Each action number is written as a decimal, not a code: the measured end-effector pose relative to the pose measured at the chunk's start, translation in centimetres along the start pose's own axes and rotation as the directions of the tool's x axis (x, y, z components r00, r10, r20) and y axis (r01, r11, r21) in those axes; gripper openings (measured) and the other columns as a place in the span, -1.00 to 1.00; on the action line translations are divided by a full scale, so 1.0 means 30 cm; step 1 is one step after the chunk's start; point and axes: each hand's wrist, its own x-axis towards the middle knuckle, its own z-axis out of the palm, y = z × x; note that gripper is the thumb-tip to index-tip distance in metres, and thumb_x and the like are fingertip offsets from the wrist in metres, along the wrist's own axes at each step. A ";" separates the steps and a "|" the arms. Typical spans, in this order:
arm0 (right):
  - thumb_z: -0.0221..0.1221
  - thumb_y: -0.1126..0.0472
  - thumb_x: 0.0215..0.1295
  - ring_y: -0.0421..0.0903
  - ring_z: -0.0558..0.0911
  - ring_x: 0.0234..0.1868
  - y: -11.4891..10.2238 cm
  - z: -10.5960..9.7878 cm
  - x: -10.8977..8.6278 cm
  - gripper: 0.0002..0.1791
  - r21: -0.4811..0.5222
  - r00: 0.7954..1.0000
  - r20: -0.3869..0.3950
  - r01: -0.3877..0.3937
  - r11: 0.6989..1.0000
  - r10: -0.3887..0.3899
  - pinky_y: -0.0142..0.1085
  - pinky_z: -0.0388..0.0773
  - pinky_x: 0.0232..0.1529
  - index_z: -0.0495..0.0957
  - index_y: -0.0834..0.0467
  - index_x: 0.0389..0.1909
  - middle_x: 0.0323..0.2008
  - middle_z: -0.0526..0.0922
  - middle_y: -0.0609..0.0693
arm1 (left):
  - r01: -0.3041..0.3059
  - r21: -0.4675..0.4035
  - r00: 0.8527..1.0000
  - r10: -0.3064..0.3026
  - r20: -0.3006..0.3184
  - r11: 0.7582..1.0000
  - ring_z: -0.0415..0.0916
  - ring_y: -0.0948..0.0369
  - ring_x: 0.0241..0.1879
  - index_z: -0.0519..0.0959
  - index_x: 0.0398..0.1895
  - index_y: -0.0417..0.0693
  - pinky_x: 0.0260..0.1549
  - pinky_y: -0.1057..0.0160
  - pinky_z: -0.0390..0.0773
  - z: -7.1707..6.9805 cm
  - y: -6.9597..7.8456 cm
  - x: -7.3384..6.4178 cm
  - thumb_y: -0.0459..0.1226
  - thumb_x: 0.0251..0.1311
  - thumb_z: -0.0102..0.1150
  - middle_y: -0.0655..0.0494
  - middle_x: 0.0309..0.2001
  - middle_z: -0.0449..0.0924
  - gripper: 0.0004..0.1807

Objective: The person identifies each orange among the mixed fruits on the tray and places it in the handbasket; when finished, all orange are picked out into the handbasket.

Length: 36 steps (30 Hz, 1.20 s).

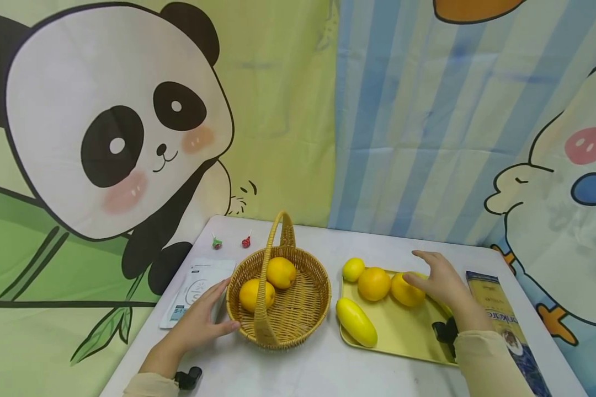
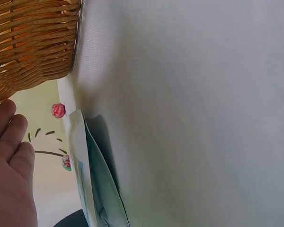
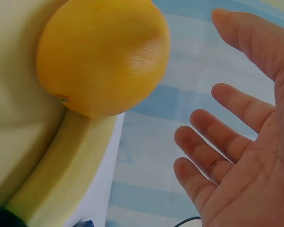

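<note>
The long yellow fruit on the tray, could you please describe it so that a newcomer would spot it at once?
On the white table, the yellow tray lies right of the wicker basket. At the tray's near left corner rests the long yellow fruit, longer than the rounder fruits behind it.

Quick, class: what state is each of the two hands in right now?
Left hand: open, at the side of the wicker basket.
Right hand: open, holding nothing, near the rightmost orange on the yellow tray.
</note>
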 end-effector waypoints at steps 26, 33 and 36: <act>0.42 -0.13 0.29 0.47 0.42 0.35 0.050 0.111 -0.042 -0.11 0.067 1.000 0.023 -0.003 0.998 0.002 0.43 0.36 0.37 0.37 0.30 0.46 0.35 0.43 0.48 | 0.017 -0.002 1.000 -0.017 0.011 1.000 0.11 -0.22 0.62 0.07 0.70 0.17 0.50 -0.44 0.17 0.002 0.001 0.000 0.31 -0.04 0.53 -0.04 0.66 0.14 0.28; 0.45 -0.12 0.25 0.43 0.49 0.29 0.054 0.132 -0.052 -0.10 0.052 1.000 0.003 -0.003 0.999 0.003 0.39 0.43 0.34 0.39 0.32 0.45 0.29 0.49 0.47 | 0.022 -0.005 1.000 -0.022 0.014 1.000 0.10 -0.23 0.62 0.06 0.70 0.19 0.49 -0.45 0.17 0.001 0.003 -0.001 0.32 -0.05 0.52 -0.04 0.66 0.14 0.29; 0.46 -0.10 0.24 0.42 0.50 0.28 0.052 0.139 -0.056 -0.10 0.050 1.000 -0.007 -0.009 0.999 0.009 0.38 0.45 0.32 0.39 0.33 0.44 0.29 0.49 0.46 | 0.018 -0.010 1.000 -0.017 0.013 1.000 0.10 -0.23 0.62 0.06 0.70 0.19 0.49 -0.46 0.17 0.002 0.001 0.000 0.32 -0.05 0.52 -0.06 0.66 0.14 0.29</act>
